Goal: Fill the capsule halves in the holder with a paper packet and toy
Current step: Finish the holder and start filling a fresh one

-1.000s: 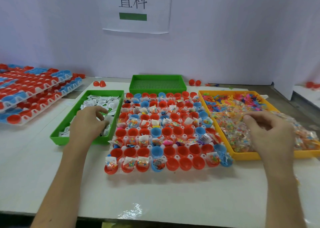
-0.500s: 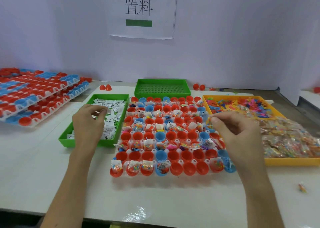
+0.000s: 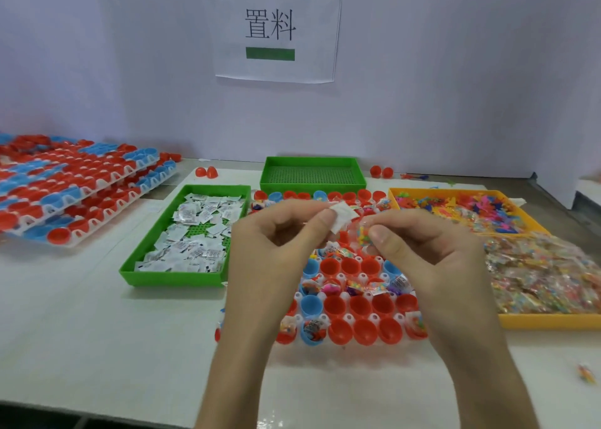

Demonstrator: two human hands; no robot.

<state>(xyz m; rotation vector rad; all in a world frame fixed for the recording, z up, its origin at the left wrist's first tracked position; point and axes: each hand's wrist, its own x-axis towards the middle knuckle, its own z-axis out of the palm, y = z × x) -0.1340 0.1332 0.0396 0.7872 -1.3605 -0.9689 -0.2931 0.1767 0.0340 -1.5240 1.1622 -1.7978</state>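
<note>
My left hand (image 3: 279, 246) pinches a small white paper packet (image 3: 341, 215) between thumb and fingers. My right hand (image 3: 426, 259) pinches a clear toy bag of coloured beads (image 3: 364, 233) right beside the packet. Both hands hover close together above the middle of the white holder (image 3: 349, 318). The holder carries rows of red and blue capsule halves (image 3: 364, 331); some hold a packet and toy, several in the front rows are bare. The hands hide much of the holder's left and middle.
A green tray of white packets (image 3: 187, 277) sits left of the holder. A yellow tray of bagged toys (image 3: 549, 319) lies to the right. An empty green tray (image 3: 312, 175) stands behind. Stacked holders of capsule halves (image 3: 74, 194) lie far left. A stray toy bag (image 3: 587, 373) lies at the front right.
My left hand came away from the green tray with a packet. My right hand left the yellow tray with a toy bag. Both met above the holder.
</note>
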